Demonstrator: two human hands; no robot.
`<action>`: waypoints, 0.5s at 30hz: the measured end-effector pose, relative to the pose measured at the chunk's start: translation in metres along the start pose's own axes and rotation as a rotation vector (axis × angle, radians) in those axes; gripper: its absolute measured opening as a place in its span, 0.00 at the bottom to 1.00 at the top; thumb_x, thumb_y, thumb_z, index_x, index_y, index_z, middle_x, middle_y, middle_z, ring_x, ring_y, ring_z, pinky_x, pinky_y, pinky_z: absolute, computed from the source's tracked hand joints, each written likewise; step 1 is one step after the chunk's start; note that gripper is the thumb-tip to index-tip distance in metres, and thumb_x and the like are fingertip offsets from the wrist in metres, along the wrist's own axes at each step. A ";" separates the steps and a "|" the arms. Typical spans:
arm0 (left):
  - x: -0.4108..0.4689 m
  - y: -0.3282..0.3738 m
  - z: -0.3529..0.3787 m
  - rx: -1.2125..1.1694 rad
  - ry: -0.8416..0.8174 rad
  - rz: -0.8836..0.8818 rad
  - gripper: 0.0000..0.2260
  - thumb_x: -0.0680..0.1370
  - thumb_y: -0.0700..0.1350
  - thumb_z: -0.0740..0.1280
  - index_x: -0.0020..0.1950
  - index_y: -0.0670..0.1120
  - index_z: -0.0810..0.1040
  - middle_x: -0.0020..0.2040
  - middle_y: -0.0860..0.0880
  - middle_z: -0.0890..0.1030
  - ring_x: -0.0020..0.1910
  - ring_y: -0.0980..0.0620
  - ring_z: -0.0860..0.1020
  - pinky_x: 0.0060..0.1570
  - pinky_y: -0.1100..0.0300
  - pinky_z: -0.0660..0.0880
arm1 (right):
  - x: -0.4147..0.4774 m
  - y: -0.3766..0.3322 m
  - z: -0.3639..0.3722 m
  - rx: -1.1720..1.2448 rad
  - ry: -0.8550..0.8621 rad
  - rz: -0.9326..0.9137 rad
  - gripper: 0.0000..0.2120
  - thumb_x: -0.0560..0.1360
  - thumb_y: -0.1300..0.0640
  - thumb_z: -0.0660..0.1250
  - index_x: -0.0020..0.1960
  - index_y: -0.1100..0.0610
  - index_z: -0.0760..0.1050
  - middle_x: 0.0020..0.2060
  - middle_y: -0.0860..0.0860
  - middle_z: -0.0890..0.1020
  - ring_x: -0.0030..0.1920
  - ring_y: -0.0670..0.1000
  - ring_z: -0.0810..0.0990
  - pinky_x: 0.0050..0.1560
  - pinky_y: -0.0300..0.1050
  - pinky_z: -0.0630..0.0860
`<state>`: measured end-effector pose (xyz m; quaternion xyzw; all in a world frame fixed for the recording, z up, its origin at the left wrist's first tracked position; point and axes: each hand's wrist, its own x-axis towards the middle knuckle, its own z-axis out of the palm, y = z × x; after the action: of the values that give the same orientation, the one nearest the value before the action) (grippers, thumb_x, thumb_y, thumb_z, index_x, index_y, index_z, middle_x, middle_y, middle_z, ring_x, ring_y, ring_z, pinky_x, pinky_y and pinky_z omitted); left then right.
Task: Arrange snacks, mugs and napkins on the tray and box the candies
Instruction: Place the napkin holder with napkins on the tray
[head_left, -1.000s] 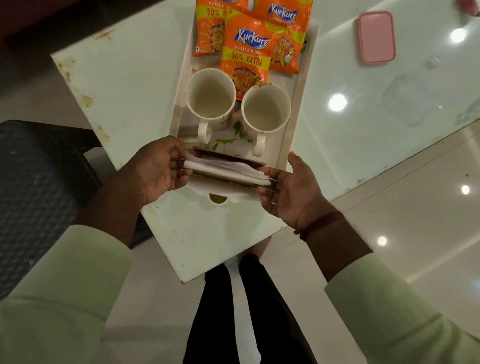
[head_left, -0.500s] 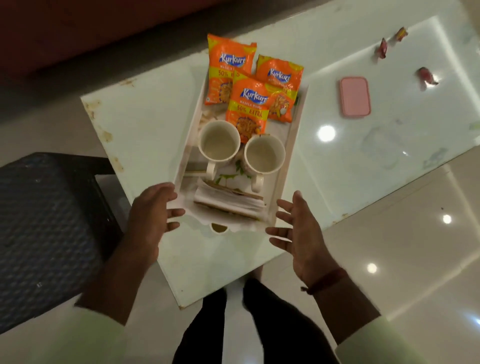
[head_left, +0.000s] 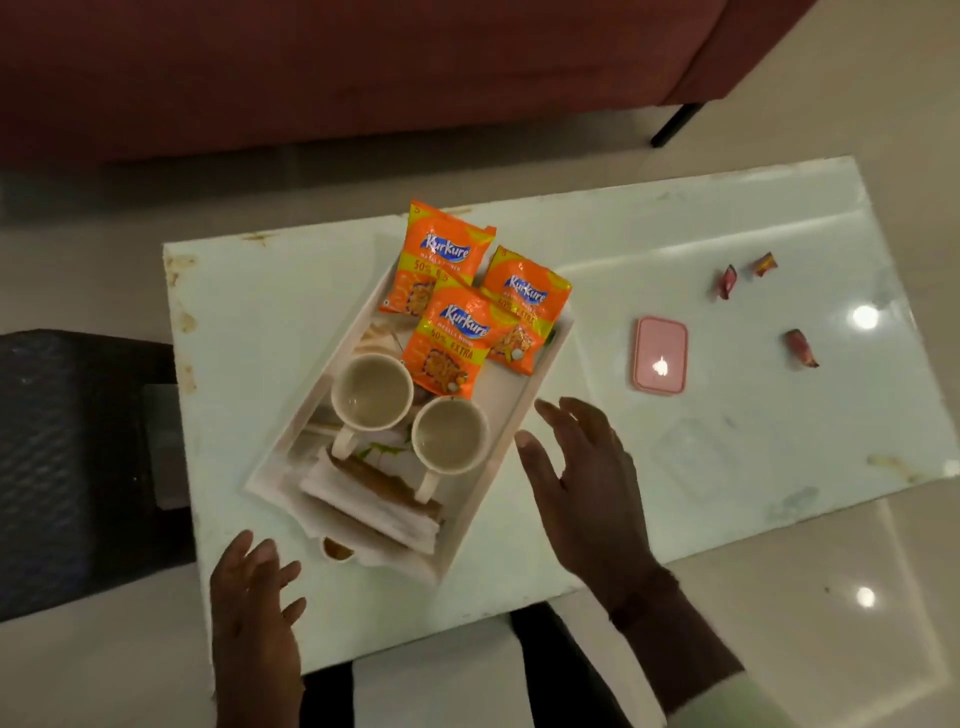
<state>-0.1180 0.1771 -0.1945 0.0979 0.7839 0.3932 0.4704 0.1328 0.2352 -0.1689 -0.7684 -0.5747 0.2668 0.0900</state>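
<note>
A white tray (head_left: 511, 415) lies on the pale table (head_left: 270, 332). On it are three orange snack packets (head_left: 451, 343), two cream mugs (head_left: 372, 393) (head_left: 450, 434) and a stack of white napkins (head_left: 363, 506) at the near end. My left hand (head_left: 254, 597) hovers open below the tray's near corner. My right hand (head_left: 587, 478) is open beside the tray's right rim, touching nothing. A pink box lid (head_left: 660, 354) lies right of the tray. Three wrapped candies (head_left: 726, 281) (head_left: 764, 264) (head_left: 801, 349) lie at the far right.
A clear shallow container (head_left: 693, 457) sits faintly on the table below the pink lid. A dark woven seat (head_left: 67, 467) stands at the left. A red sofa (head_left: 363, 67) runs along the back. My dark trouser legs (head_left: 550, 670) show at the table's near edge.
Both hands let go of the napkins, which now rest on the tray, and drew back with fingers spread. The view pulled up and back, bringing the candies and the sofa into sight.
</note>
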 end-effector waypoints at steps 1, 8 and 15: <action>-0.007 -0.004 0.007 -0.046 0.045 -0.023 0.18 0.84 0.43 0.54 0.75 0.46 0.63 0.64 0.48 0.71 0.59 0.46 0.71 0.56 0.49 0.66 | 0.019 0.006 -0.009 -0.051 -0.003 -0.075 0.29 0.79 0.33 0.49 0.72 0.48 0.70 0.72 0.51 0.71 0.71 0.52 0.70 0.67 0.54 0.68; -0.040 -0.039 0.056 -0.184 0.179 -0.040 0.21 0.84 0.53 0.51 0.78 0.51 0.60 0.76 0.49 0.66 0.73 0.50 0.66 0.71 0.49 0.61 | 0.147 0.023 -0.046 -0.337 -0.022 -0.467 0.26 0.80 0.44 0.62 0.74 0.55 0.69 0.73 0.59 0.69 0.69 0.63 0.71 0.64 0.57 0.69; -0.036 -0.062 0.081 -0.264 0.311 -0.027 0.24 0.84 0.57 0.52 0.78 0.50 0.61 0.76 0.50 0.65 0.74 0.51 0.64 0.74 0.48 0.59 | 0.240 0.008 -0.038 -0.208 -0.194 -0.398 0.29 0.80 0.42 0.61 0.75 0.56 0.66 0.73 0.58 0.69 0.73 0.59 0.66 0.73 0.54 0.63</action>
<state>-0.0195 0.1597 -0.2348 -0.0370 0.7899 0.4968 0.3575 0.2065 0.4620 -0.2142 -0.6160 -0.7451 0.2558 0.0053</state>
